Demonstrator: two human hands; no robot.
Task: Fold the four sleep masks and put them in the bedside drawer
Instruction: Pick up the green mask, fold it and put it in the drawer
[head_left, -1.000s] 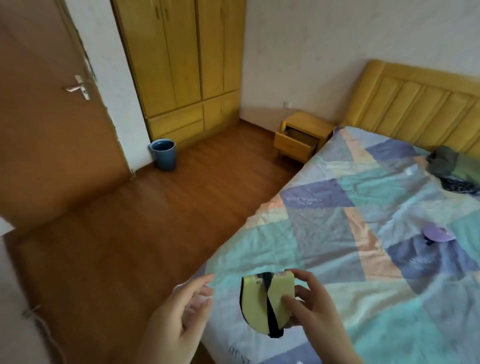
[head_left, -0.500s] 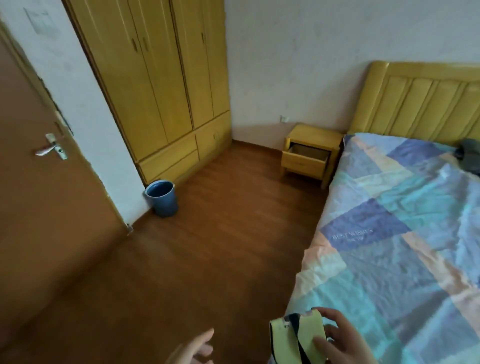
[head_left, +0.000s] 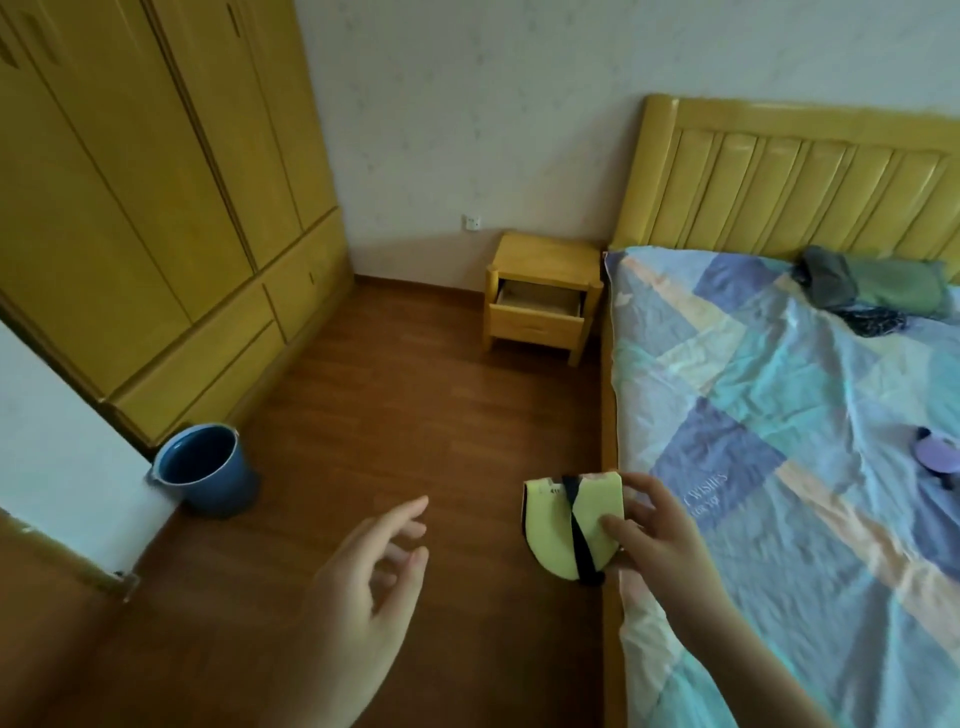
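My right hand (head_left: 657, 540) holds a folded yellow sleep mask (head_left: 569, 525) with a black strap across it, over the floor beside the bed's edge. My left hand (head_left: 363, 597) hovers empty to its left, fingers spread. The bedside table (head_left: 543, 291) stands far ahead by the headboard, its drawer (head_left: 537, 309) pulled open and looking empty. A purple sleep mask (head_left: 937, 454) lies on the patchwork bedspread (head_left: 779, 415) at the right. Dark green and grey cloth items (head_left: 878, 288) lie near the headboard.
A blue bucket (head_left: 205, 470) stands on the wooden floor at the left by the wall. A yellow wardrobe (head_left: 156, 182) fills the left side. Open wooden floor runs between me and the bedside table. The brown door edge (head_left: 47, 597) is at the lower left.
The view has swung left and forward toward the bedside table. My right hand still holds the folded yellow mask, now off the bed's side. My left hand has risen into view.
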